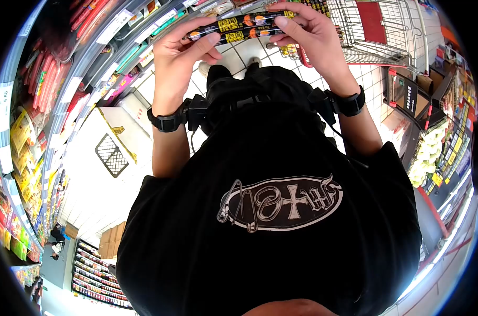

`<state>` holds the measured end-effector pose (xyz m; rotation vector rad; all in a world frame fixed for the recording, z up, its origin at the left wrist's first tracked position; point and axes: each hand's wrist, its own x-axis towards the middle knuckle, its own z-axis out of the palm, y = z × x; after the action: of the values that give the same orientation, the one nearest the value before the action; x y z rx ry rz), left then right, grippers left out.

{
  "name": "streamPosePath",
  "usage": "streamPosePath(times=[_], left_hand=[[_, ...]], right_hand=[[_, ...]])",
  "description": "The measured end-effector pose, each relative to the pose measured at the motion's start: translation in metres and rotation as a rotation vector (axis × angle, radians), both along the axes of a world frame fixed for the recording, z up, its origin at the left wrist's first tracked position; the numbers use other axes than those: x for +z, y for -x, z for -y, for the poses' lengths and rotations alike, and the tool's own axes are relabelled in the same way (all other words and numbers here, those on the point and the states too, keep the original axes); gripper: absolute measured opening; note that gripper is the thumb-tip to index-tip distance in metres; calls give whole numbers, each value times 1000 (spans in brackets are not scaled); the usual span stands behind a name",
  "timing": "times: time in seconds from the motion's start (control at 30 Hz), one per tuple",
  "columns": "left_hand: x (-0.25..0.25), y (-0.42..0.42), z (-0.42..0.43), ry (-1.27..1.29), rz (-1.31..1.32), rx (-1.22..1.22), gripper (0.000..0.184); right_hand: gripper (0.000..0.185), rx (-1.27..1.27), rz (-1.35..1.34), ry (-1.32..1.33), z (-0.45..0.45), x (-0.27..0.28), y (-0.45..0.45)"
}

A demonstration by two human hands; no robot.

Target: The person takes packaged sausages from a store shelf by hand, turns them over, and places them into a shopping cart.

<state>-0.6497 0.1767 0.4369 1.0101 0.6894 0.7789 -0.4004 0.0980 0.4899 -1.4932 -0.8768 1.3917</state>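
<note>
Two slim, stick-shaped packs in black wrappers with yellow lettering and orange pictures are held side by side at the top of the head view. The upper black stick pack [241, 22] lies just beyond the lower black stick pack [243, 35]. My left hand [183, 50] grips their left ends, thumb on the near side. Around the right ends, my right hand [315, 37] is closed, with the thumb across the wrappers. What is inside the packs cannot be seen. Black bands circle both wrists.
Store shelves [62, 100] with packaged goods and price strips curve along the left. A wire shopping cart [378, 39] stands ahead to the right on the tiled floor. Farther right is a display stand [407, 97] among other goods.
</note>
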Motion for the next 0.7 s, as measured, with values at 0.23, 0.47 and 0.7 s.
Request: streamPosePath(times=[0.23, 0.47, 0.7], left_hand=[[8, -46, 17, -27, -6, -72, 39], [6, -148, 44, -85, -145, -178, 44], [23, -292, 95, -123, -313, -204, 34]], right_hand=[[26, -74, 55, -8, 22, -8, -46], [27, -146, -161, 50, 81, -19, -144], [33, -120, 45, -179, 141, -68, -289]])
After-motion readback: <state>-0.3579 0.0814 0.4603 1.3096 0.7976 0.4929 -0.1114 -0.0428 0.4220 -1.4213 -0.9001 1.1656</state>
